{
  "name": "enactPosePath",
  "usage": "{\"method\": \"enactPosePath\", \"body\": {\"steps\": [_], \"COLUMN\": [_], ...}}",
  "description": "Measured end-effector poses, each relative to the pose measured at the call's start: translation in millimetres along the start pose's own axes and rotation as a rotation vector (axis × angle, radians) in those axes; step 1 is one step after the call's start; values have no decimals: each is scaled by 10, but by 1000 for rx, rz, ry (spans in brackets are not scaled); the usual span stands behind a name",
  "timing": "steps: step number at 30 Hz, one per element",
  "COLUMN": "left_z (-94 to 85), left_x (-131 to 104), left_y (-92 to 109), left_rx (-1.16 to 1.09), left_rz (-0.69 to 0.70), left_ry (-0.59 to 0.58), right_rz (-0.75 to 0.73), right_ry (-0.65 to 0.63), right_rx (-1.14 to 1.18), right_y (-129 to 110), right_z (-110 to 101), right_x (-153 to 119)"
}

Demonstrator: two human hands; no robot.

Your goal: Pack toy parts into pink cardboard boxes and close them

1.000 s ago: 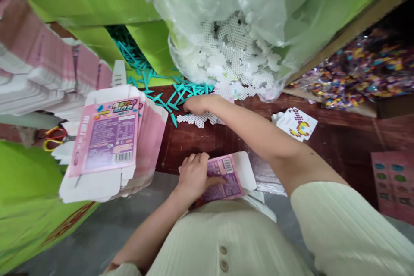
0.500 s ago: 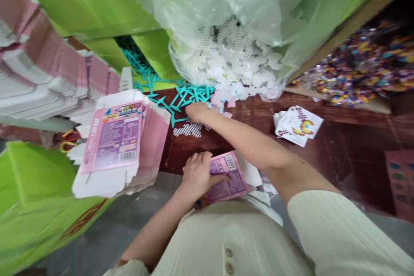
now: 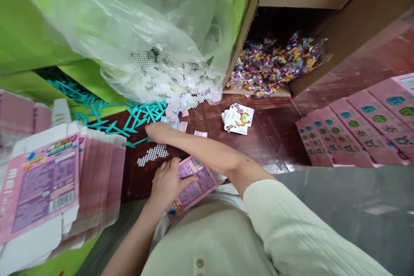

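Slim turquoise plastic sticks (image 3: 145,112) lie tangled on a glossy dark-red tabletop (image 3: 274,125), beside a crinkled clear plastic bag (image 3: 155,21) of white perforated plastic grids (image 3: 181,73). A person's left hand (image 3: 166,183) clasps a smooth pink-and-purple printed cardboard box (image 3: 200,183), thumb laid across its panel, fingers bent over its left side. The right hand (image 3: 157,131) reaches to the near edge of the sticks, fingers turned down and partly hidden; whether it grips anything cannot be told. A stepped white lattice piece (image 3: 152,154) lies flat between the two hands. Square white cards with pixel patterns (image 3: 237,118) sit well to the right, with dark surface stretching on toward a row of upright pink boxes (image 3: 355,125). Stacked flat pink cartons (image 3: 97,177) border the left; the tabletop's front edge shows on either side of the held box.
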State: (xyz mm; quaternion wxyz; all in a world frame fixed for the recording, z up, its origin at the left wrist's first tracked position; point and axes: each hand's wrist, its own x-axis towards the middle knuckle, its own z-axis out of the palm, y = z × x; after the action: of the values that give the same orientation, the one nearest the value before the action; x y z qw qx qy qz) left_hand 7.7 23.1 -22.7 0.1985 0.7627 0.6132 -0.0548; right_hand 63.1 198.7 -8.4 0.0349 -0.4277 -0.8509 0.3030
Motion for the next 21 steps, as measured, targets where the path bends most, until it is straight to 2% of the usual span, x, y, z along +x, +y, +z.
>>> {"method": "enactPosePath", "body": {"steps": [3, 7, 9, 10, 11, 12, 13, 15, 16, 18, 20, 21], "left_z": [-6, -16, -90, -151, -225, -304, -381, -497, -528, -536, -507, -492], "left_x": [5, 17, 117, 204, 312, 431, 552, 769, 855, 972, 1016, 1011], "left_y": [-2, -64, -119, -165, -225, -298, -377, -523, -579, -656, -691, -694], "left_rx": [-14, -126, -191, -199, -175, -133, -84, -13, 5, 19, 28, 35], "left_rz": [-8, -1, 30, 36, 7, -40, -109, -274, -341, -415, -419, -414], "left_ry": [-12, -2, 114, 199, 286, 331, 316, 229, 187, 158, 164, 166], "right_rz": [23, 8, 75, 175, 279, 313, 342, 359, 372, 410, 444, 456], "right_ry": [102, 200, 368, 497, 590, 620, 641, 638, 589, 412, 212, 159], "right_rx": [70, 241, 541, 604, 614, 615, 608, 570, 498, 271, 61, 15], "right_y": [239, 870, 1262, 1456, 1629, 1768, 1858, 1866, 1790, 1537, 1264, 1152], "right_z": [-239, -610, -732, -772, -798, -810, -809, -760, -711, -573, -409, -329], "right_x": [-319, -1093, -1510, -1685, -1833, -1953, -2050, -2174, -2195, -2126, -1922, -1792]}}
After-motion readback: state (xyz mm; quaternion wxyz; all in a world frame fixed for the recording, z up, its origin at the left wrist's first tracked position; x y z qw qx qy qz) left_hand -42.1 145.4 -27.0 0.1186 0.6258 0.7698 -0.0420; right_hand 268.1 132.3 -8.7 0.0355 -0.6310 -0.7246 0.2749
